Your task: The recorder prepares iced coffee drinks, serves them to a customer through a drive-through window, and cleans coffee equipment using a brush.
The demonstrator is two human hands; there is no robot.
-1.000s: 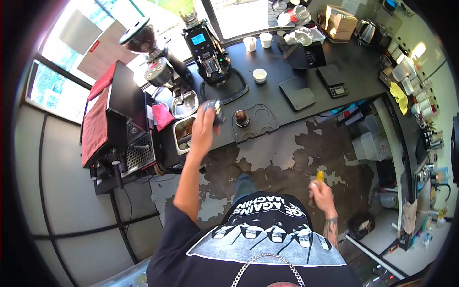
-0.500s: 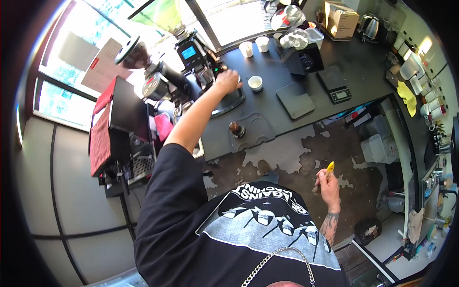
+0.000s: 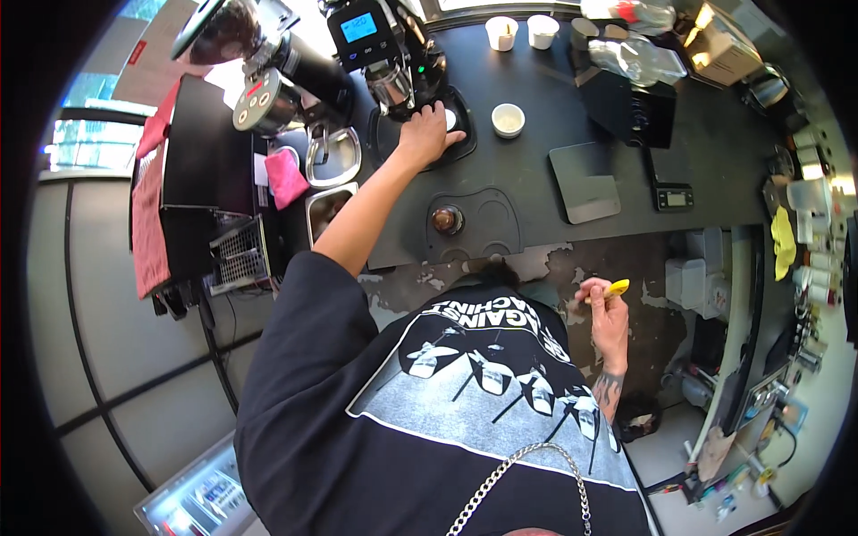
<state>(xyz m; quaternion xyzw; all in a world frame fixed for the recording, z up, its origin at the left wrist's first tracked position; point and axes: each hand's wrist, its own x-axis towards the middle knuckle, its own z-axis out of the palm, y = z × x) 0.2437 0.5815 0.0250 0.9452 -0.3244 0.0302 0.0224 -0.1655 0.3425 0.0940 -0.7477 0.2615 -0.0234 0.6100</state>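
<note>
At the black grinder (image 3: pixel 384 54) with the lit blue screen, my left hand (image 3: pixel 427 136) reaches over the base tray. Its fingers and thumb are around a small white cup (image 3: pixel 450 120), mostly hidden by the hand. A second white cup (image 3: pixel 508 121) stands on the counter just to the right. Low on the right, my right hand (image 3: pixel 608 323) is closed around a slim tool with a yellow end (image 3: pixel 618 288); the rest of the tool is hidden in the fingers.
A wood-topped tamper (image 3: pixel 448 219) stands on a black mat (image 3: pixel 496 234) at the counter's front edge. Flat scales (image 3: pixel 584 183) lie to the right. Two paper cups (image 3: pixel 501 34) stand behind. Steel pans (image 3: pixel 333 157) and a pink cloth (image 3: pixel 286 178) are at left.
The view has shifted closer over the counter. My left hand stays at the grinder's tray, turned with its thumb now out to the side. The yellow end in my right hand has tipped sideways.
</note>
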